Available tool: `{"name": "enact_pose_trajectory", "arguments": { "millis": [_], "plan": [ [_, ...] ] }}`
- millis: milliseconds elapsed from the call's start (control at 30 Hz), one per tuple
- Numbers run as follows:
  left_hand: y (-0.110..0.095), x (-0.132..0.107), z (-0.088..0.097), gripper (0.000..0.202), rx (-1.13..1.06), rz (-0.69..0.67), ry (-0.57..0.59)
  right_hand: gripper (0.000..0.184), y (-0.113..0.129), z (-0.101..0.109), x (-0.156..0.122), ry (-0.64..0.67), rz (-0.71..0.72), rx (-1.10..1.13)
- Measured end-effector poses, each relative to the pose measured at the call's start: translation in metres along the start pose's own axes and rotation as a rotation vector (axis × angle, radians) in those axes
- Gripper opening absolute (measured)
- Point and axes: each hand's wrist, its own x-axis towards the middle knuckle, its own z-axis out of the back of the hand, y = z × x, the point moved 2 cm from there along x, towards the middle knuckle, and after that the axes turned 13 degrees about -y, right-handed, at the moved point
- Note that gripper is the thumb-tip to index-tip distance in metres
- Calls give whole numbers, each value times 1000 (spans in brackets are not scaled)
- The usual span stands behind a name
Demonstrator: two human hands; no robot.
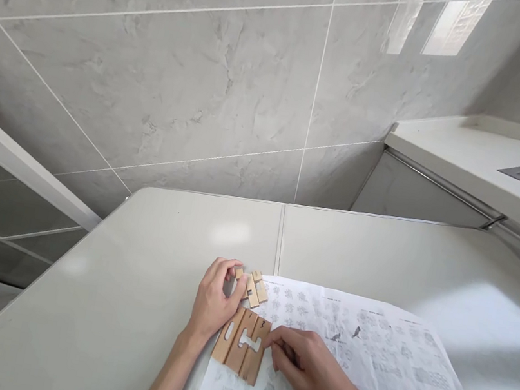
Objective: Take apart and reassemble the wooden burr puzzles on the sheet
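Tiles (182,92) with grey marbling are facing me across the pale bench (177,228), which is carrying everything I am handling. Over its near right part a large white sheet (388,351) is spreading, printed with rows of small drawings too fine to read; it is probably lying open like this so that I am seeing the drawings beside my work. Three brown wooden boards (236,354) are sitting side by side near the sheet's left edge, white showing through their rounded slots; whether they are lying quite flat, I cannot tell. My right hand (306,361) is meeting their right edge, fingers curling and thumb tucking in close, perhaps for steadying the row; I cannot tell whether they are pinching the wood or merely touching it. Just beyond the boards, at the sheet's top left corner, my left hand (217,299) is pinching the left end of a smaller, paler wooden set (253,295) between thumb and forefinger, seemingly gripping only that end so its notches are staying visible.
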Motion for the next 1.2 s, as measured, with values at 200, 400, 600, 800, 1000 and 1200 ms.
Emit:
{"name": "enact_pose_trajectory", "arguments": {
  "millis": [200, 400, 600, 800, 1000, 1200],
  "plan": [
    [-9, -4, -2, 52, -72, -89, 115, 23, 3, 0, 1, 0, 0, 5],
    [-10, -4, -6, 65, -101, -91, 240, 24, 1, -1, 0, -5, 0, -2],
    [-10, -4, -5, 71, -119, -70, 251, 24, 1, -1, -1, -6, 6, 6],
    [-10, -4, -6, 71, -126, -53, 256, 24, 1, -1, 0, -8, 7, 6],
    [-9, -4, -6, 57, -143, -44, 260, 24, 1, -1, 0, -9, 2, 2],
    [-6, -4, -8, 51, -157, -10, 260, 25, -1, -2, 0, -11, 10, 2]
  ]
}}
